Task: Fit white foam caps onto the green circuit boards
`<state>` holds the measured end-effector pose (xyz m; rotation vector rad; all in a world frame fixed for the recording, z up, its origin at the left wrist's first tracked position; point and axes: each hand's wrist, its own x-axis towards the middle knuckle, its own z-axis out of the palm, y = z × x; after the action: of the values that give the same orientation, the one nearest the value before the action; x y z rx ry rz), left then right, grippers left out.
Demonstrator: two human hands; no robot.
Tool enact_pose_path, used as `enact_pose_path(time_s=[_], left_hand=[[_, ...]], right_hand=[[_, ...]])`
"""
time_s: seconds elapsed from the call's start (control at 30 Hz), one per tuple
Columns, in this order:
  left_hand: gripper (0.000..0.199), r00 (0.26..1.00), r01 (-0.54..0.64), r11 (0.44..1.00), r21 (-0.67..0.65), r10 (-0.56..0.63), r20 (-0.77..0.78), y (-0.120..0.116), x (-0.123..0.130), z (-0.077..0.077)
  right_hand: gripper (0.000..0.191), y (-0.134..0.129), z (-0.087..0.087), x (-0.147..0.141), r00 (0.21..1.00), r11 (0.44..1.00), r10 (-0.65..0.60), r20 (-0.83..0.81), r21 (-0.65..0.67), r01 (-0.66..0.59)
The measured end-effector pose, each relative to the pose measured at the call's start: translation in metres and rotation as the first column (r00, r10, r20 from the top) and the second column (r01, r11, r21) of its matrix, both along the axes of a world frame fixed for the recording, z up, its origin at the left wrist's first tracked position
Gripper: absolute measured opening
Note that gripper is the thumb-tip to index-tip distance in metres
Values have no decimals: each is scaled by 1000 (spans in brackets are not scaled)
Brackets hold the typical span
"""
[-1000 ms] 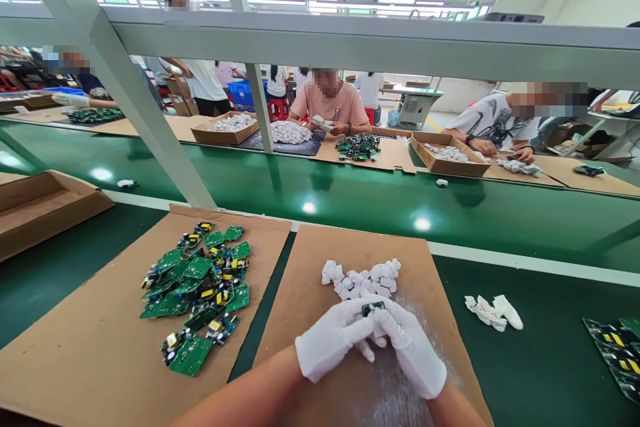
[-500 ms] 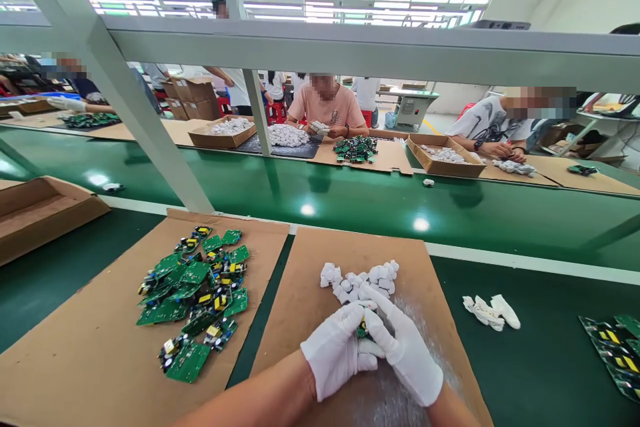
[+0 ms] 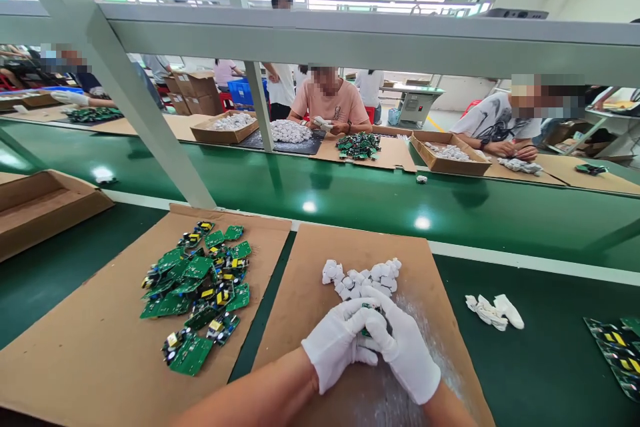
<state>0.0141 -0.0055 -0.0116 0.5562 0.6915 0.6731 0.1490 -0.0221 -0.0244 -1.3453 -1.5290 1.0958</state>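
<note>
My left hand and my right hand, both in white gloves, are closed together around a small green circuit board. Only slivers of the board show between the fingers; the rest is covered. Just beyond my fingertips lies a cluster of white lumpy pieces on a cardboard sheet dusted with white powder. To the left, a heap of green circuit boards with yellow and black parts rests on another cardboard sheet.
Crumpled white gloves lie to the right, near more circuit boards. A cardboard tray sits at far left. Beyond runs a green conveyor belt, with a grey frame post in front. Co-workers sit across it.
My fingers have shifted around the board, and a different part of it shows between them. Small white items on the belt have moved left. My view has shifted slightly.
</note>
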Motion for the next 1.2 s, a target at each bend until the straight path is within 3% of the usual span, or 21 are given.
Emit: enact_pose_path(time_s=[0.13, 0.2, 0.47, 0.7, 0.93, 1.1, 1.2], left_hand=[[32, 996, 73, 997, 40, -74, 42, 4, -6, 1], [35, 991, 106, 994, 34, -109, 73, 6, -9, 1], [33, 980, 44, 979, 197, -5, -197, 7, -5, 6], [36, 992, 109, 992, 70, -113, 57, 11, -6, 1], [29, 998, 66, 972, 223, -66, -10, 5, -9, 9], [23, 996, 78, 974, 213, -69, -49, 6, -9, 12], [26, 995, 102, 975, 198, -101, -16, 6, -10, 13]], right_hand=[[47, 1, 9, -1, 964, 995, 73, -256, -52, -89], [39, 1, 15, -2, 952, 994, 78, -295, -54, -98], [31, 1, 17, -13, 966, 996, 57, -252, -47, -71], [34, -1, 12, -10, 960, 997, 0, -281, -73, -21], [31, -1, 11, -8, 999, 1000, -21, -26, -4, 20], [40, 1, 14, -7, 959, 990, 59, -279, -106, -91], [40, 2, 14, -6, 941, 993, 21, -338, -99, -58]])
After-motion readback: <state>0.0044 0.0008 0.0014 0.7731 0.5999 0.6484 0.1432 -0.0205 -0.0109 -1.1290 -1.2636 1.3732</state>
